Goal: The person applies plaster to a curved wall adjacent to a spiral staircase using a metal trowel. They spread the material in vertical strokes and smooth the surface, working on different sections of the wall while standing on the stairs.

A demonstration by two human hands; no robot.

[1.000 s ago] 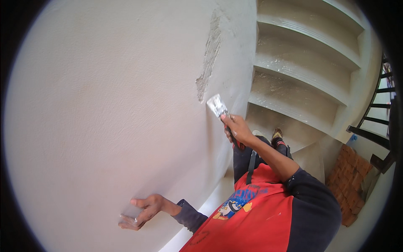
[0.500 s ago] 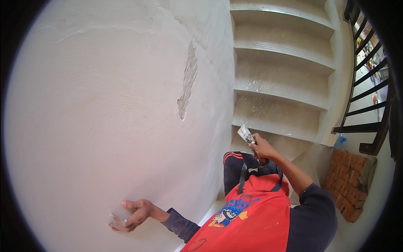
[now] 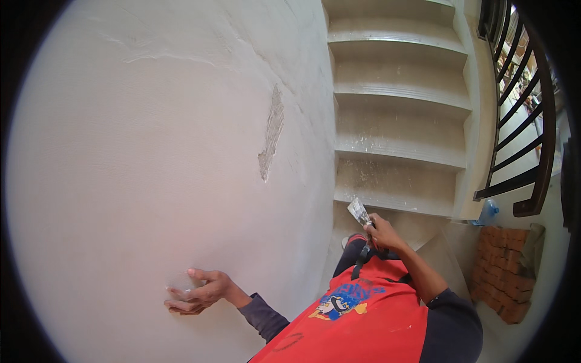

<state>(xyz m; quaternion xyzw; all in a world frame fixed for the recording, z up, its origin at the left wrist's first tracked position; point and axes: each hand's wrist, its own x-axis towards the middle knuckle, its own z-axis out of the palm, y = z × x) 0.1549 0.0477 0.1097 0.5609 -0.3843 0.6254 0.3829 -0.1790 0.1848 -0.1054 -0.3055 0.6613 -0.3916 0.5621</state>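
My right hand (image 3: 385, 235) is closed round the handle of a putty knife (image 3: 358, 210), held in front of my body over the stairs. Its blade is smeared white and points up and to the left. At the lower left my left hand (image 3: 203, 293) is beside the pale plastered wall (image 3: 151, 199), thumb apart from the curved fingers. White smears mark those fingers; a faint pale area shows between them and the thumb. Farther up the wall is a long rough grey patch (image 3: 272, 133), with a few ridges in the coating above it.
Pale stairs (image 3: 399, 124), spotted with white, rise along the wall's right side. Beyond them stands a dark railing (image 3: 514, 133). Below its end are a blue plastic bottle (image 3: 489, 212) and a stack of reddish-brown bricks (image 3: 502, 272) with a greyish cloth (image 3: 532, 251) beside it.
The view has shifted a little. My left hand shows slightly higher and farther right, its fingers closer together. The putty knife stays in my right hand and sits a little lower.
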